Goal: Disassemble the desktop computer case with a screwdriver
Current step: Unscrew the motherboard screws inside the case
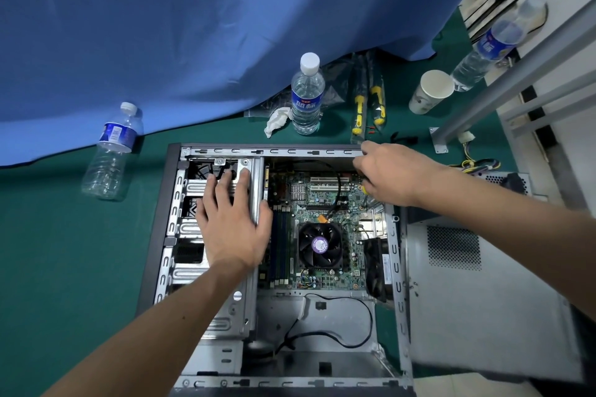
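While the open computer case [277, 267] lies on its side on the green surface [64, 251], its motherboard [319, 203] and black CPU fan [320, 245] face up. The left hand [230, 222] rests flat on the metal drive cage [193, 203] at the case's left side, fingers straight and spread. The right hand [392, 172] hovers over the far right corner of the motherboard with its fingers curled around a screwdriver [365, 189], of which only a bit of yellow handle shows below the palm; the tip is hidden. A grey side panel [483, 300] lies just beside the case on the right. Beyond the case stand a water bottle [308, 97] with a crumpled tissue [277, 121] next to it, two packaged yellow-handled screwdrivers [367, 106] and a paper cup [430, 92]. An empty bottle [111, 155] stands tilted at the left, touching the blue cloth [193, 26] that hangs over the back of the surface. Another bottle [487, 51] leans near a grey metal frame [516, 80] at the right
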`<state>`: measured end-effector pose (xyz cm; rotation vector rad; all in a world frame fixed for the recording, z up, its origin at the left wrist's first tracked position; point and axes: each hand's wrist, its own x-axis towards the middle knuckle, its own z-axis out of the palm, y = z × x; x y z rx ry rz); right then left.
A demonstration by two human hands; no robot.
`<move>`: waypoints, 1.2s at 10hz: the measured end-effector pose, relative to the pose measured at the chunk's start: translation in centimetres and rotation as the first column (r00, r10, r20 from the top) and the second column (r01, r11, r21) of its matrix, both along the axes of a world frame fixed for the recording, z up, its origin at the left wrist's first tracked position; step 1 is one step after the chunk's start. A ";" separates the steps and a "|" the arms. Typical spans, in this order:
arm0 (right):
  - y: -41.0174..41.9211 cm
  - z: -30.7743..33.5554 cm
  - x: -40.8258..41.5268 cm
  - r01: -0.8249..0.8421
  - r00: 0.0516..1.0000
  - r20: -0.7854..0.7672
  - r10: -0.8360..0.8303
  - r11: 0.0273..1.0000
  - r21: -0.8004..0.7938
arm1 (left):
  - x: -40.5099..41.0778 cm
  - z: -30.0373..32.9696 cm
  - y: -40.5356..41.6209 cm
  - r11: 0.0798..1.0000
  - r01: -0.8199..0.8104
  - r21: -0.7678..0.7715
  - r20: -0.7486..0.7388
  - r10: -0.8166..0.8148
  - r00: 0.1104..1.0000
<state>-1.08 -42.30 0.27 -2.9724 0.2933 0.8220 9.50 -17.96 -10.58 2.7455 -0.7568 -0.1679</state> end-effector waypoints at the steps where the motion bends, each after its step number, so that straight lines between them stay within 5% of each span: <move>1: -0.3 0.4 -0.6 0.022 0.998 0.054 -0.023 1.000 0.013 | 0.0 0.0 0.0 1.000 0.001 0.003 -0.007 -0.001 1.000; 4: -0.9 2.2 -2.1 0.206 0.942 0.237 -0.237 0.967 0.147 | 0.0 0.4 0.1 1.000 0.003 0.002 -0.018 -0.003 1.000; 5: -1.1 3.1 -3.7 0.367 0.842 0.316 -0.438 0.893 0.259 | -0.1 0.5 0.1 1.000 0.002 -0.009 -0.020 -0.003 1.000; 7: -0.8 3.9 -7.2 0.576 0.546 0.301 -0.782 0.611 0.543 | -0.2 1.1 0.1 1.000 0.021 0.005 -0.054 -0.021 0.998; 9: 0.1 3.8 -9.8 0.593 0.340 0.151 -0.928 0.336 0.732 | -2.2 3.5 -0.9 0.986 0.146 -0.083 0.014 -0.146 0.989; 11: 1.1 3.3 -11.3 0.540 0.278 0.040 -0.960 0.190 0.820 | -5.2 5.5 -3.0 0.935 0.264 -0.237 -0.260 -0.323 0.910; 12: 1.4 3.0 -11.7 0.515 0.270 0.002 -0.963 0.146 0.845 | -6.0 5.7 -3.2 0.921 0.234 -0.312 -0.282 -0.325 0.903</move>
